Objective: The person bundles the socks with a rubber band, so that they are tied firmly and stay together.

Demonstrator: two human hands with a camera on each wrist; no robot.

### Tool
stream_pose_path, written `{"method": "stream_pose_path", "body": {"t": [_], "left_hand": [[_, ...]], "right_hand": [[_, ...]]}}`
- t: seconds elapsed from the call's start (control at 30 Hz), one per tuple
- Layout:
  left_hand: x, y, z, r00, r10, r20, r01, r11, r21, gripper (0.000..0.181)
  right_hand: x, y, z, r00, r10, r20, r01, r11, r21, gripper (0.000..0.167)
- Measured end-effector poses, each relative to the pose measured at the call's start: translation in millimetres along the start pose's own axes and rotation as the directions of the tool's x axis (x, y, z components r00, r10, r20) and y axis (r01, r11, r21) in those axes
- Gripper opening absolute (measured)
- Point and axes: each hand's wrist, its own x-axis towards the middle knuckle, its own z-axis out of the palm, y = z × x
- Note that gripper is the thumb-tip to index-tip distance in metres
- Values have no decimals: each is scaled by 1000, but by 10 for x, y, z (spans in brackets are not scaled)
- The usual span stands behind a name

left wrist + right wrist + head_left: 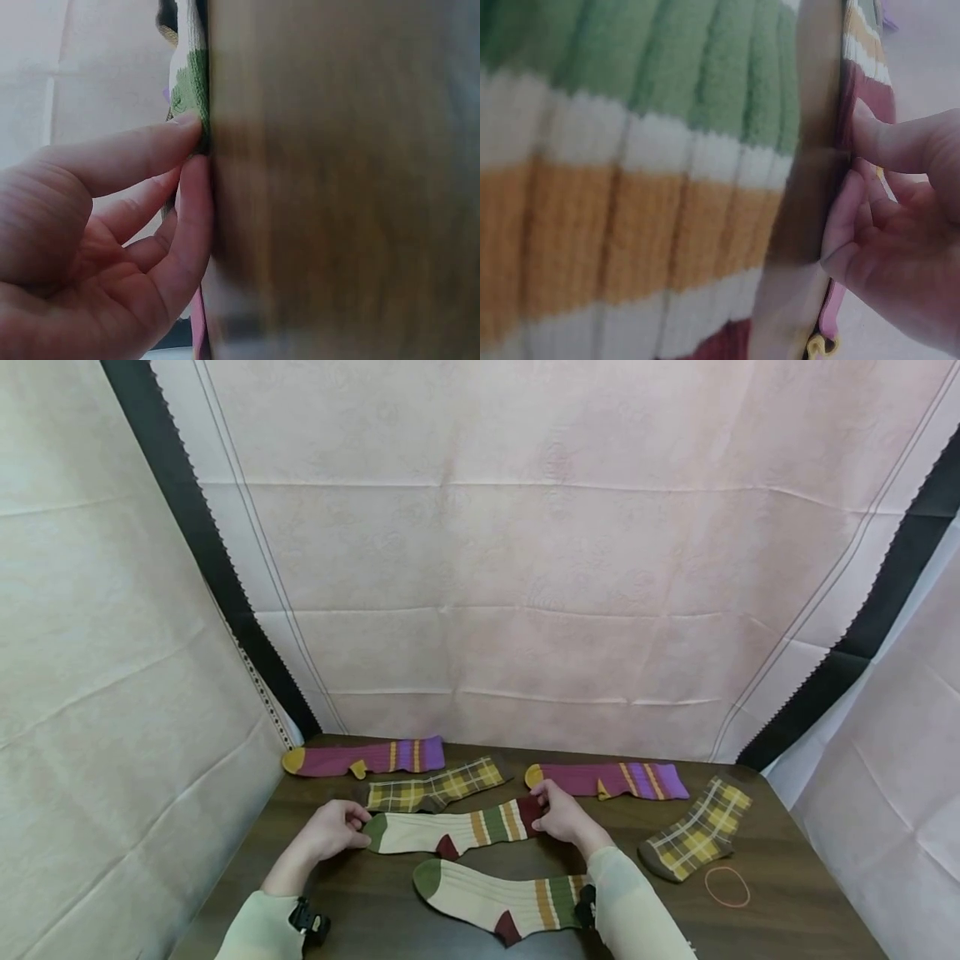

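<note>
Item: one cream sock (416,833), on the table (787,918), beyond its near twin (480,893). My left hand (335,827) pinches the green toe; my right hand (566,818) pinches the burgundy cuff. Left-wrist view: thumb laid on the toe. Right-wrist view: the near twin's ribbing, close. Head view only: pink loop (731,907). Long axis crosswise, cuff end slightly farther; toe pointing left, heel towards me.
</note>
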Motion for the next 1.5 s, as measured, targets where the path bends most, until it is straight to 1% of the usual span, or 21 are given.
{"method": "stream_pose_path", "body": {"t": [0.13, 0.23, 0.37, 0.43, 0.6, 0.73, 0.87, 0.97, 1.07, 1.13, 1.27, 1.5], "left_hand": [[4, -16, 16, 1000, 8, 2, -8, 1000, -8, 29], [7, -26, 18, 1000, 6, -6, -6, 1000, 5, 29], [8, -20, 9, 1000, -4, -13, 5, 1000, 31, 29], [20, -11, 5, 1000, -16, -10, 16, 999, 35, 29], [57, 25, -2, 1000, -12, 10, 12, 999, 43, 30], [56, 37, -17, 1000, -16, 10, 15, 999, 50, 31], [38, 33, -21, 1000, -13, 11, 13, 1000, 28, 32], [7, 25, -11, 1000, -20, 22, 20, 999, -35, 30], [-28, 20, 3, 999, -30, 22, 32, 995, -92, 28], [-42, 23, 10, 999, -28, 20, 31, 993, -112, 26], [-51, 34, 17, 1000, -20, 11, 20, 996, -86, 24], [-47, 38, 28, 1000, -14, -7, 13, 999, -42, 23]], "right_hand": [[-11, -9, -11, 1000, 20, 20, -20, 1000, 21, 46], [-19, -8, -23, 999, 29, 32, -30, 999, 33, 39], [-25, 13, -33, 999, 33, 40, -35, 998, 55, 35], [-26, 14, -42, 999, 33, 42, -35, 998, 57, 35], [-19, 7, -74, 999, 15, 43, -16, 999, 33, 36], [-12, 25, -99, 997, -11, 79, 7, 999, 44, 42], [-18, 68, -119, 993, -24, 118, 15, 997, 74, 43], [-25, 94, -119, 990, -32, 134, 20, 996, 87, 33], [-23, 102, -115, 990, -43, 131, 30, 995, 96, 27], [-19, 103, -110, 992, -38, 119, 28, 996, 89, 24], [-14, 99, -100, 995, -11, 100, 3, 997, 81, 22], [4, 97, -90, 997, -16, 77, 10, 997, 78, 23]]}}
